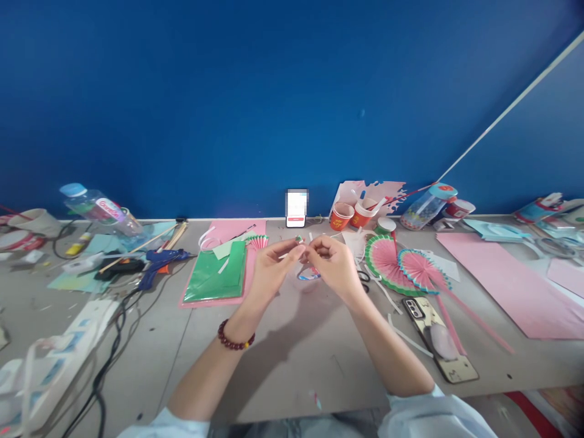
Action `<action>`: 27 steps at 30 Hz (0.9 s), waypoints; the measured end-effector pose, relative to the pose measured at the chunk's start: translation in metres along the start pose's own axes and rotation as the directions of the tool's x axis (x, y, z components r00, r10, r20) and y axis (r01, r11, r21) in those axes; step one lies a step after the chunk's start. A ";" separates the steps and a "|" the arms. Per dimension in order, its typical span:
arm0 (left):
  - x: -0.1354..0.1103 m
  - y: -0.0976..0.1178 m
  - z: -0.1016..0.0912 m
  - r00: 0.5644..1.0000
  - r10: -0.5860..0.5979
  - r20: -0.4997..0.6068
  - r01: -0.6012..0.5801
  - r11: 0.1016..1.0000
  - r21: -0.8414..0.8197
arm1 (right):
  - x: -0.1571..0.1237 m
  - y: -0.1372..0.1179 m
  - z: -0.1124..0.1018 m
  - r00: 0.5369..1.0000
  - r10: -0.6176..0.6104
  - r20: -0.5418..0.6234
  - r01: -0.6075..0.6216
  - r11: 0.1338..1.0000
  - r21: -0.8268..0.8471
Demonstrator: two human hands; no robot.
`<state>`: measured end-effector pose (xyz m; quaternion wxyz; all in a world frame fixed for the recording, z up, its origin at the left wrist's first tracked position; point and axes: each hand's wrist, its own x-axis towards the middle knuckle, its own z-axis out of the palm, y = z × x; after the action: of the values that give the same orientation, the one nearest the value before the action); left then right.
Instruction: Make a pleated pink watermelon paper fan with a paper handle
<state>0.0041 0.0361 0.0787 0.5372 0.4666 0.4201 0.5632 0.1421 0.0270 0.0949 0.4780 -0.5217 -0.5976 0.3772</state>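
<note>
Your left hand (pixel 274 267) and right hand (pixel 331 263) meet above the table's (pixel 292 359) bare middle, fingertips pinched on one small paper piece (pixel 300 239) between them, equally near both. Its long axis is too small to tell. Just beyond lie green paper (pixel 216 277) to the left and pleated fans (pixel 401 264) to the right.

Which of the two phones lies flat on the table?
The phone beside the right forearm lies flat, back upward, near the pink paper fans. The other phone stands upright against the blue wall.

bare table (pixel 292 340) between green paper (pixel 215 277) and phone (pixel 438 339)
</note>
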 end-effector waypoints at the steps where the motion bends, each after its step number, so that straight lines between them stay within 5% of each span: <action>1: 0.000 0.000 0.000 1.000 -0.004 -0.015 0.004 1.000 0.000 | -0.001 -0.001 0.001 1.000 -0.003 -0.006 0.003 1.000 -0.018; 27: -0.002 0.006 0.003 0.983 0.022 -0.180 -0.029 0.999 -0.033 | -0.002 0.000 -0.001 1.000 0.002 0.019 0.002 0.979 -0.205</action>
<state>0.0060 0.0331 0.0851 0.4982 0.4095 0.4506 0.6173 0.1427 0.0246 0.0943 0.4161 -0.5646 -0.6378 0.3183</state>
